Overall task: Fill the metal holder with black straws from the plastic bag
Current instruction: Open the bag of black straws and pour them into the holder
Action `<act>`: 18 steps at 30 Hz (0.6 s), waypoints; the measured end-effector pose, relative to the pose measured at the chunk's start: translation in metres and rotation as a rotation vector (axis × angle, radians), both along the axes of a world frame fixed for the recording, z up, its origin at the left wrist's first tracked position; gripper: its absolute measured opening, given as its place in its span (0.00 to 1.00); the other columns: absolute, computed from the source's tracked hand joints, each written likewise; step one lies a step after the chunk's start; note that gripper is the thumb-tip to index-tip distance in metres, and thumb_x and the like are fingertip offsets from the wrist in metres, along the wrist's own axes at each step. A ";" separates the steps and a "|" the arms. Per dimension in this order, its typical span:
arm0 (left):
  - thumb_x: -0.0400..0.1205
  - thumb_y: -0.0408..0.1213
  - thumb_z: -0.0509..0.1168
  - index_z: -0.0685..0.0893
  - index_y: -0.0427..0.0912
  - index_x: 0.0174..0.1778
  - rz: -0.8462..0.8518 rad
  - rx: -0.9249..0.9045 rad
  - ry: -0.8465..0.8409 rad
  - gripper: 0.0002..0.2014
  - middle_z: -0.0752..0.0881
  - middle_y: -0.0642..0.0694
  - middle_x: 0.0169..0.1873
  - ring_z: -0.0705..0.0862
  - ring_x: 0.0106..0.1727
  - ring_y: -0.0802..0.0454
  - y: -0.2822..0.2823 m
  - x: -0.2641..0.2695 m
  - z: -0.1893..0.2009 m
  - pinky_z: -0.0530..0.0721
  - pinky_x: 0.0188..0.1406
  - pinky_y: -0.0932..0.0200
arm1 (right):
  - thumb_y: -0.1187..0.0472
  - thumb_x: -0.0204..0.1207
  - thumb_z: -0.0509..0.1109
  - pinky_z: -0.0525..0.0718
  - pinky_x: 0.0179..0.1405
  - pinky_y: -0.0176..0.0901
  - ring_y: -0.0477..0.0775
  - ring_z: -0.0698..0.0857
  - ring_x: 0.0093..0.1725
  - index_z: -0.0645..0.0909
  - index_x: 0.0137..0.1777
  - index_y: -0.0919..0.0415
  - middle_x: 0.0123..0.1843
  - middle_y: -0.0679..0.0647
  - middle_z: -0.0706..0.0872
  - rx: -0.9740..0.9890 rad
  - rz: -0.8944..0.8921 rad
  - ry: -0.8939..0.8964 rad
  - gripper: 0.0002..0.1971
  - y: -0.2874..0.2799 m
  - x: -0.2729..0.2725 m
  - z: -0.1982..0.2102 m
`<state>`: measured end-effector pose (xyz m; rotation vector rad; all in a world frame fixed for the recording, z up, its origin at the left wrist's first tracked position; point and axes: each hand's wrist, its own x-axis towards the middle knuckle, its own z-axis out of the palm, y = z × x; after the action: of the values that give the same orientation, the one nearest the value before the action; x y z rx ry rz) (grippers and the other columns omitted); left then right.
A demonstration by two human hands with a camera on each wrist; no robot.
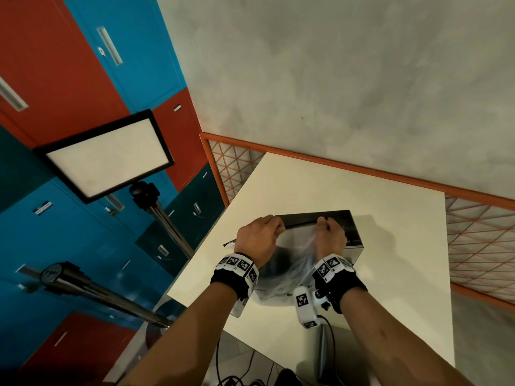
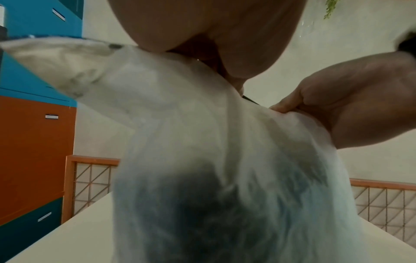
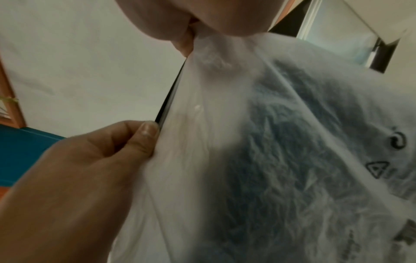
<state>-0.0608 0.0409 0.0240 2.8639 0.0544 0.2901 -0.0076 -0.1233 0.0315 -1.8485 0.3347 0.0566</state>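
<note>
Pinching the plastic bag in our left hand and right hand, we hold it over the metal holder, likely to tip the black straws in.

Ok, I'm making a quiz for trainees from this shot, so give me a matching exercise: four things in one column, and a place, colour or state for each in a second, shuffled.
Things:
1. plastic bag
2. metal holder
3. table
4. light panel

Descriptions:
A. cream top, bearing the holder
B. on a stand to the left, white face in a black frame
C. see-through, gripped at its top by the left hand and right hand
D. dark box standing behind the bag

Pairs: 1-C, 2-D, 3-A, 4-B
</note>
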 end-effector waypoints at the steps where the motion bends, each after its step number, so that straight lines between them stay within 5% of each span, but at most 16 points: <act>1: 0.91 0.49 0.55 0.81 0.53 0.54 0.003 0.005 0.002 0.11 0.86 0.56 0.51 0.83 0.47 0.50 0.002 0.000 0.000 0.82 0.40 0.53 | 0.58 0.87 0.60 0.70 0.46 0.46 0.70 0.82 0.60 0.81 0.59 0.74 0.53 0.68 0.85 0.007 -0.006 0.005 0.17 0.000 0.000 0.000; 5: 0.91 0.47 0.55 0.82 0.52 0.55 0.025 -0.022 0.010 0.10 0.86 0.56 0.51 0.83 0.48 0.49 0.008 -0.001 0.001 0.75 0.40 0.56 | 0.58 0.85 0.63 0.71 0.44 0.43 0.66 0.84 0.53 0.82 0.52 0.71 0.47 0.63 0.85 -0.027 0.052 -0.030 0.14 0.001 0.005 -0.002; 8: 0.90 0.47 0.56 0.83 0.51 0.54 0.032 -0.039 0.009 0.10 0.86 0.55 0.51 0.83 0.49 0.49 0.010 -0.002 0.000 0.75 0.40 0.56 | 0.59 0.81 0.68 0.74 0.55 0.39 0.56 0.84 0.58 0.85 0.57 0.61 0.60 0.56 0.85 -0.227 0.179 -0.272 0.09 0.003 0.010 -0.001; 10: 0.90 0.47 0.58 0.83 0.51 0.55 0.033 -0.040 0.002 0.10 0.87 0.54 0.51 0.84 0.49 0.48 0.010 -0.001 -0.001 0.78 0.41 0.55 | 0.58 0.81 0.68 0.73 0.70 0.53 0.52 0.81 0.64 0.86 0.58 0.54 0.63 0.50 0.83 -0.479 0.394 -0.499 0.09 0.008 0.011 -0.002; 12: 0.89 0.48 0.58 0.83 0.50 0.55 0.028 -0.022 -0.013 0.10 0.87 0.53 0.50 0.84 0.49 0.47 0.009 0.000 -0.002 0.77 0.39 0.55 | 0.57 0.82 0.65 0.60 0.78 0.65 0.51 0.81 0.63 0.86 0.55 0.51 0.59 0.46 0.86 -0.706 0.649 -0.613 0.09 0.015 0.009 0.000; 14: 0.89 0.49 0.58 0.83 0.50 0.55 0.021 -0.011 -0.032 0.11 0.88 0.53 0.49 0.85 0.48 0.48 0.008 0.000 -0.001 0.76 0.38 0.56 | 0.57 0.83 0.62 0.57 0.79 0.63 0.52 0.83 0.59 0.85 0.53 0.51 0.53 0.46 0.86 -0.851 0.798 -0.619 0.10 0.021 0.008 0.004; 18: 0.89 0.48 0.58 0.84 0.50 0.56 0.024 -0.024 -0.044 0.10 0.88 0.54 0.50 0.84 0.49 0.49 0.009 -0.002 0.000 0.76 0.38 0.56 | 0.56 0.84 0.59 0.71 0.65 0.56 0.52 0.83 0.56 0.81 0.55 0.51 0.53 0.46 0.84 -0.889 0.883 -0.560 0.09 0.023 0.011 0.011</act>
<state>-0.0631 0.0494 0.0235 2.8338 0.0834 0.3543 0.0032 -0.1000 0.0421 -2.6359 -1.0160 -0.0145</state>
